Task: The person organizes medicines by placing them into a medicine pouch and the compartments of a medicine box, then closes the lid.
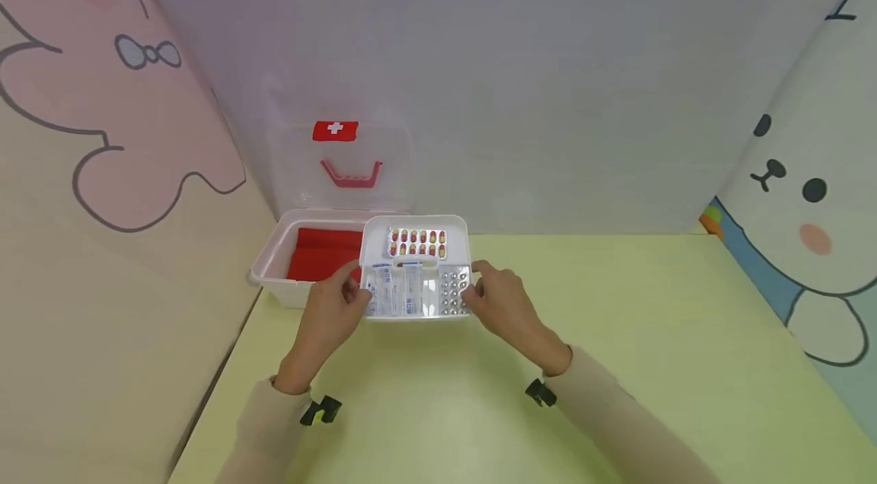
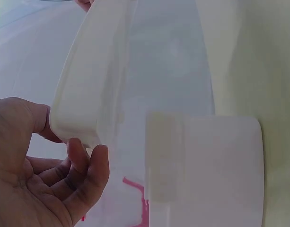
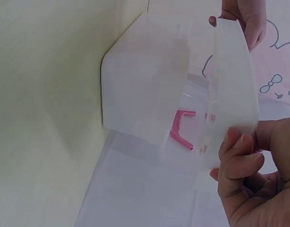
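Note:
A white compartment tray (image 1: pixel 448 225) is held up in the air by both hands, in front of and to the right of an open first-aid box (image 1: pixel 274 256). It bears a blister pack of red and yellow capsules (image 1: pixel 418 242), several wrapped packets (image 1: pixel 397 290) and a silver blister pack (image 1: pixel 453 291). My left hand (image 1: pixel 333 309) grips the tray's left end, thumb and fingers pinching the wall (image 2: pixel 78 94). My right hand (image 1: pixel 503 301) pinches the opposite end, seen close in the right wrist view against the tray side (image 3: pixel 234 80). Red cloth-like material (image 1: pixel 322 252) lies inside the box.
The box's clear lid (image 1: pixel 294 164) stands raised against the back wall, with a pink handle (image 1: pixel 352 178) and a red white-cross label (image 1: pixel 335 131). The pale green table (image 1: pixel 617 316) extends to the right. Cartoon-printed panels (image 1: pixel 137 126) flank both sides.

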Demonstrator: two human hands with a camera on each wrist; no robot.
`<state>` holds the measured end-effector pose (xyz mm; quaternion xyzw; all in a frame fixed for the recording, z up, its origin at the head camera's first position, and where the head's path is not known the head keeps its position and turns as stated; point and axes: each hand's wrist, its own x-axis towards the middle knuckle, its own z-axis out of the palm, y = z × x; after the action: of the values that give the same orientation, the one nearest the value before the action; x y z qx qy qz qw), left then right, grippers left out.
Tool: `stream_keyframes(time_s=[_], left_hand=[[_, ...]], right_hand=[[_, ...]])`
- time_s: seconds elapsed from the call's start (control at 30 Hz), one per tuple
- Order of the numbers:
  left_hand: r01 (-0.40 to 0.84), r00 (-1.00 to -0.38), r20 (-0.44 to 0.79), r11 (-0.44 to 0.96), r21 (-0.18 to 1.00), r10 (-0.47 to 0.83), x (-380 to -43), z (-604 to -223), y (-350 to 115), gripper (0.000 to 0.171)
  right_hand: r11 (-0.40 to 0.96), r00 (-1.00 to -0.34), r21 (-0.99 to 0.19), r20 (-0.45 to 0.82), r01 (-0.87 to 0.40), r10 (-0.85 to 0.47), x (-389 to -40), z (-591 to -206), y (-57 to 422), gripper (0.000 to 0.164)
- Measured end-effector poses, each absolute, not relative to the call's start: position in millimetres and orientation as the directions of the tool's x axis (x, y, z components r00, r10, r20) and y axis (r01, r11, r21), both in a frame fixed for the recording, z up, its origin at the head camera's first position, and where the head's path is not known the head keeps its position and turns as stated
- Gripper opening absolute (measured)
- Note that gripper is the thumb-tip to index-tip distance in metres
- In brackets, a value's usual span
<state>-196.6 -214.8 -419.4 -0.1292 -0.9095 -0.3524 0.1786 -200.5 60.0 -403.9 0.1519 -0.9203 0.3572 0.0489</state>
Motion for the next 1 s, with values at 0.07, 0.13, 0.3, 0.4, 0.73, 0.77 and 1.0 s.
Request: stream_keyframes(time_s=[0.07, 0.13, 0.3, 0.4, 0.73, 0.77, 1.0], left_hand=[[0.359, -0.900, 0.425, 0.722, 0.592, 0.099, -202, -419, -223, 0.034], [0.361, -0.897, 0.431, 0.729, 0.582, 0.100, -208, -418, -231, 0.034], [0.344, -0.902, 0.422, 0.743, 0.574, 0.091, -222, -414, -254, 0.034], [0.325, -0.910, 0.406, 0.747, 0.579, 0.081, -230, -413, -268, 0.034], [0.275, -0.933, 0.355, 0.767, 0.581, 0.066, -249, -416, -307, 0.036], [0.267, -0.936, 0.347, 0.769, 0.581, 0.063, -252, -417, -311, 0.036], [0.229, -0.939, 0.342, 0.787, 0.573, 0.024, -266, -431, -336, 0.036]], right_hand=[[0.694, -0.947, -0.644, 0.207, -0.322, -0.247, -207, -403, 52, 0.034], [0.691, -0.944, -0.643, 0.216, -0.330, -0.249, -213, -400, 43, 0.034], [0.686, -0.944, -0.649, 0.205, -0.330, -0.260, -228, -393, 20, 0.037], [0.680, -0.943, -0.656, 0.187, -0.327, -0.274, -234, -390, 6, 0.037], [0.691, -0.943, -0.643, 0.191, -0.329, -0.271, -256, -393, -32, 0.012], [0.692, -0.945, -0.645, 0.188, -0.324, -0.267, -258, -395, -37, 0.011], [0.692, -0.948, -0.649, 0.199, -0.317, -0.248, -269, -406, -66, 0.009]])
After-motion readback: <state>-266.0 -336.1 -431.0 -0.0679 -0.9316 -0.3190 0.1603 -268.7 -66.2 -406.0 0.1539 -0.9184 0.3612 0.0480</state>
